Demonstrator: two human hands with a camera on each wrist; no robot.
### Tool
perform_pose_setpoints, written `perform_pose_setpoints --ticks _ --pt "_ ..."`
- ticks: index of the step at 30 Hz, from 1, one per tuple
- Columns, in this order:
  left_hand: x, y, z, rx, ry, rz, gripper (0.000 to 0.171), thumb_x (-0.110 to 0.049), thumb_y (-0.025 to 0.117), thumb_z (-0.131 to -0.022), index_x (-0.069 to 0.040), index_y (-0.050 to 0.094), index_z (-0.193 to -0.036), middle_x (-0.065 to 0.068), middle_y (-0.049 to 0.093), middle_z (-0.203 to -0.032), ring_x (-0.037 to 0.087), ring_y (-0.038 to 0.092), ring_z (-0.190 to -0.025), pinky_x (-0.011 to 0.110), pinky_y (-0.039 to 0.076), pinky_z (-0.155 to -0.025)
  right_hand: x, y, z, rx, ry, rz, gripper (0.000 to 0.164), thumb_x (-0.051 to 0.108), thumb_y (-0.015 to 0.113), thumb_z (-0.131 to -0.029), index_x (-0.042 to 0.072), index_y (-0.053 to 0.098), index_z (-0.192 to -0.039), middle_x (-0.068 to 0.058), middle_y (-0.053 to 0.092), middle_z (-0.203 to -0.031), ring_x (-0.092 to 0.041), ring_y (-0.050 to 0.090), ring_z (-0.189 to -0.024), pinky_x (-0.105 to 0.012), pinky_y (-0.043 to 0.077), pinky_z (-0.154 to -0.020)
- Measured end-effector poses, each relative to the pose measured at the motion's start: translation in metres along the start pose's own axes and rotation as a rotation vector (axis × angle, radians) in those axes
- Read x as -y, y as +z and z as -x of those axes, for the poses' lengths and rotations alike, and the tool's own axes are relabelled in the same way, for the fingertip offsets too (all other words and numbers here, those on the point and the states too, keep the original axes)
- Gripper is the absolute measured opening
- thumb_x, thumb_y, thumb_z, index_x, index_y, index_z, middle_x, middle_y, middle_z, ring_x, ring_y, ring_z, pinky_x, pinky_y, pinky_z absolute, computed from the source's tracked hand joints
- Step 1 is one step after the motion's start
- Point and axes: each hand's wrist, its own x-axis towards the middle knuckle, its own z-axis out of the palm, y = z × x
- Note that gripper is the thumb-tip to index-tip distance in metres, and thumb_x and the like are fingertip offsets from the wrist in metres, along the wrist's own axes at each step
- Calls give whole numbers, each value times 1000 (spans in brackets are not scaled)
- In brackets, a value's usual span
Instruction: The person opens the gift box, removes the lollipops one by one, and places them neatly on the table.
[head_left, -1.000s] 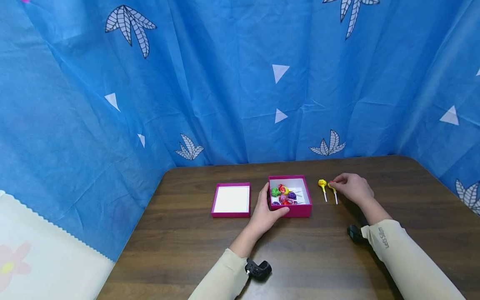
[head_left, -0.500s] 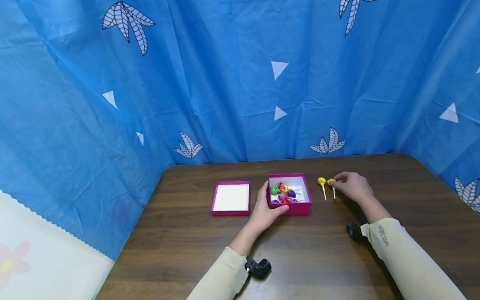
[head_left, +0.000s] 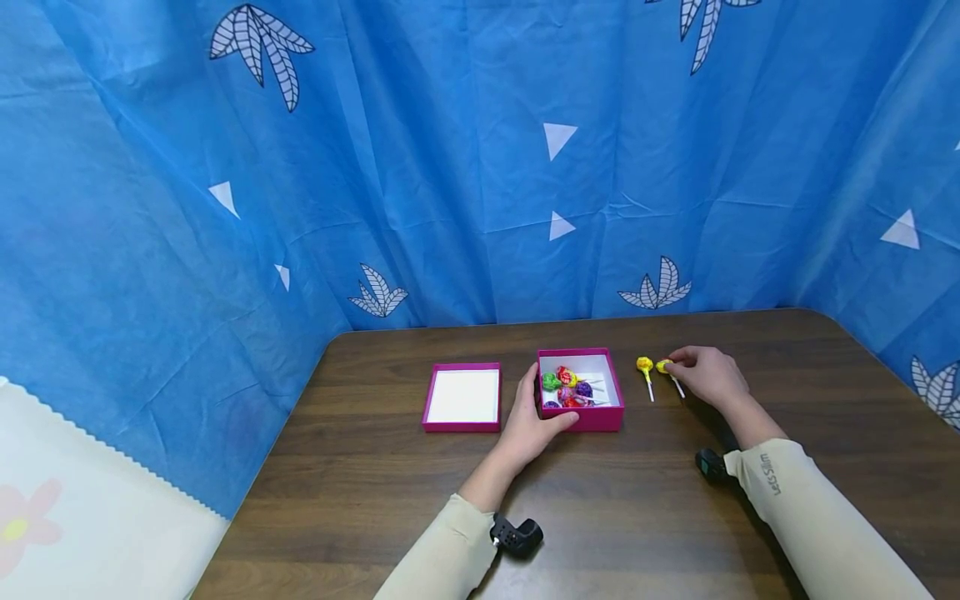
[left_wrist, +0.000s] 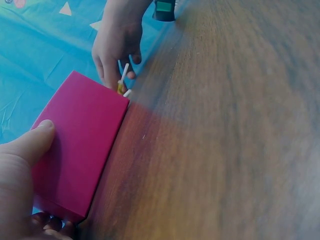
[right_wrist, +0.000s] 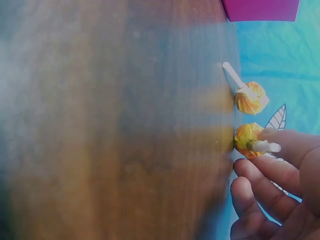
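Note:
My left hand (head_left: 525,423) holds a magenta box (head_left: 609,420) by its near left corner, thumb on the front wall and fingers along the left side. Several wrapped lollipops, in green, red, yellow and purple, lie inside the box. To the right of it, my right hand (head_left: 708,375) pinches the head of a yellow lollipop (right_wrist: 244,136) at table level. Its white stick points toward the near right. Another yellow lollipop (head_left: 644,365) lies on the table between that hand and the box, its stick toward me.
A shallow magenta lid (head_left: 462,430) with a white inside lies upturned left of the box. The brown wooden table (head_left: 360,500) ends at the back against a blue patterned curtain (head_left: 480,167). Black wrist devices sit on both of my wrists.
The pinched lollipop has turned, its stick end swinging right while its head stays nearly in place. My left hand and the box have kept still.

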Motion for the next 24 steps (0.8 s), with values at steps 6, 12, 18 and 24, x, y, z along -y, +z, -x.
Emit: perform_pose_setpoints --ticks 6,12,18,24 --pt "1 0 0 -5 -3 -8 101 -39 77 -86 -20 13 -161 5 23 -165 28 30 -148 55 32 -120 1 0 2 12 1 8 51 37 56 -101 -1 57 -134 -33 54 -134 -48 51 -114 -62 47 -93" --pt "0 1 0 -6 7 -7 100 -39 77 -86 -21 13 -161 7 23 -164 29 30 -148 56 31 -120 7 -2 6 -53 -14 31 48 36 58 -100 2 58 -133 -31 55 -133 -49 50 -115 -65 45 -93" --pt "0 1 1 -1 21 0 101 -38 77 -86 -18 13 -161 9 24 -164 31 31 -147 57 32 -119 23 -10 10 -136 -76 13 42 32 60 -99 5 60 -130 -27 59 -129 -43 49 -110 -62 46 -89" --pt "2 0 0 -3 13 -3 101 -38 77 -86 -20 13 -161 6 23 -164 27 31 -147 53 33 -120 48 -15 16 -169 -172 -8 38 28 66 -96 8 63 -128 -23 63 -124 -37 51 -105 -56 49 -85"
